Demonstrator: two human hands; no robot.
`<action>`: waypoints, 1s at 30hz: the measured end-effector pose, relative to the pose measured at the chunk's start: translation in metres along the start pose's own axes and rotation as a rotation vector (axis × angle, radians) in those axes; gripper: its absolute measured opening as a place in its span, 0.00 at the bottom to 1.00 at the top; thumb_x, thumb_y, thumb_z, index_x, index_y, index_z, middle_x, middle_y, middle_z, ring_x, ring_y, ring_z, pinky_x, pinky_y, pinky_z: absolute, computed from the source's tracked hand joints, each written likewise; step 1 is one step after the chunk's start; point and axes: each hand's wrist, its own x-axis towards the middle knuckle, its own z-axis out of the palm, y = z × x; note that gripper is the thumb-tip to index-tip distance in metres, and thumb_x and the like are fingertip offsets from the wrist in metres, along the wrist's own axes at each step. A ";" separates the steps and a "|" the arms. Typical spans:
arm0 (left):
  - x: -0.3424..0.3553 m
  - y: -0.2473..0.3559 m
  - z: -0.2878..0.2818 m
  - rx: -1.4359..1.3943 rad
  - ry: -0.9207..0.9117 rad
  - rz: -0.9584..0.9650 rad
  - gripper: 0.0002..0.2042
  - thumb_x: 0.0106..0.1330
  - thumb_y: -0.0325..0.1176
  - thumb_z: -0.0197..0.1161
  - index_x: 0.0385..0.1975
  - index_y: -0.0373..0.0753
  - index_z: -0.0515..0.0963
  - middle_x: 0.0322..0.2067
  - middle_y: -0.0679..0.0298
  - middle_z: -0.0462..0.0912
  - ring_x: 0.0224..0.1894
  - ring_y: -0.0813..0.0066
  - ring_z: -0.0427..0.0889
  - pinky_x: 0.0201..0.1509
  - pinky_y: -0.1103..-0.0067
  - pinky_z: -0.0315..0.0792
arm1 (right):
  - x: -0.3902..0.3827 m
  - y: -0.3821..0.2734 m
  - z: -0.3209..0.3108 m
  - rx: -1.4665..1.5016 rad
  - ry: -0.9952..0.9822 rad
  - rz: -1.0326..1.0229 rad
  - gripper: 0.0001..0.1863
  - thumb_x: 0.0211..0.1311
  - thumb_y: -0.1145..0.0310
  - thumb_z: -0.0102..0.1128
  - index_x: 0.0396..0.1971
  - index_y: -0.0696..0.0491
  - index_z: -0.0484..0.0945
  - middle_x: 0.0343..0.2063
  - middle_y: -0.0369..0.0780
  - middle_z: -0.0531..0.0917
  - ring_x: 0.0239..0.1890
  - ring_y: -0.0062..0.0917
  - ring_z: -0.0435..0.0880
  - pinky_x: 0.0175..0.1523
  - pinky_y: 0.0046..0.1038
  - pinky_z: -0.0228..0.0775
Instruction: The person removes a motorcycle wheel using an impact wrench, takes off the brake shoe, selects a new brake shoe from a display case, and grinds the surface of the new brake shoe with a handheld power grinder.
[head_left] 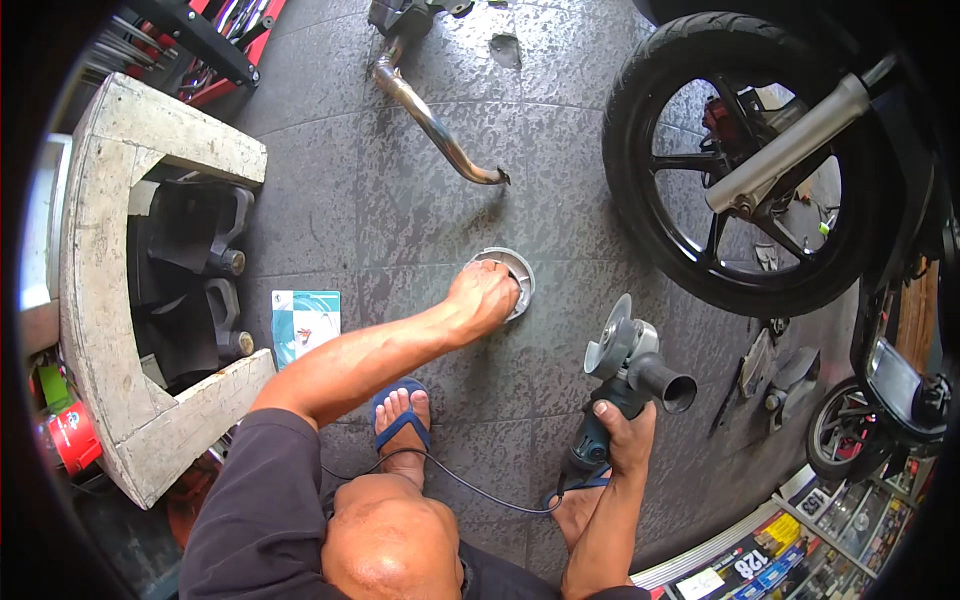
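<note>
My left hand (484,298) reaches down to a round, shallow grey metal part (522,275) on the floor. Its fingers are bent over the part's rim and into its hollow, closed on it. In my right hand (627,435) is an angle grinder (597,432) with a dark green body, held upright off the floor. The grinder's disc (618,318) and guard point away from me, and a black side handle (668,383) sticks out to the right. Its black cord (480,490) runs left past my feet.
A bent exhaust pipe (437,125) lies ahead on the dark tiled floor. A motorcycle wheel (625,170) stands at the right. To the left is a worn whitish wooden stand (105,260) with dark parts inside. A teal and white packet (306,318) lies near my left arm; shelves (770,545) line the lower right.
</note>
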 end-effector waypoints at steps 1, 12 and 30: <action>-0.002 0.002 0.012 0.005 -0.004 0.005 0.07 0.57 0.31 0.58 0.22 0.39 0.82 0.33 0.54 0.83 0.40 0.59 0.82 0.46 0.67 0.74 | 0.000 0.001 0.002 -0.007 -0.008 -0.005 0.30 0.44 0.59 0.75 0.43 0.62 0.74 0.30 0.40 0.81 0.30 0.24 0.82 0.35 0.25 0.75; 0.026 0.021 0.034 -1.755 0.213 -1.076 0.14 0.70 0.36 0.58 0.42 0.28 0.75 0.36 0.56 0.81 0.27 0.69 0.82 0.31 0.76 0.82 | 0.000 -0.004 0.009 -0.026 -0.141 0.079 0.33 0.46 0.65 0.77 0.53 0.58 0.73 0.43 0.35 0.78 0.44 0.23 0.77 0.50 0.26 0.71; 0.027 0.020 -0.001 -2.147 0.028 -0.486 0.08 0.68 0.34 0.61 0.44 0.40 0.78 0.33 0.70 0.80 0.29 0.83 0.75 0.33 0.82 0.69 | -0.004 0.002 0.005 0.007 -0.152 0.116 0.32 0.45 0.65 0.77 0.51 0.58 0.74 0.42 0.36 0.79 0.42 0.22 0.77 0.48 0.26 0.72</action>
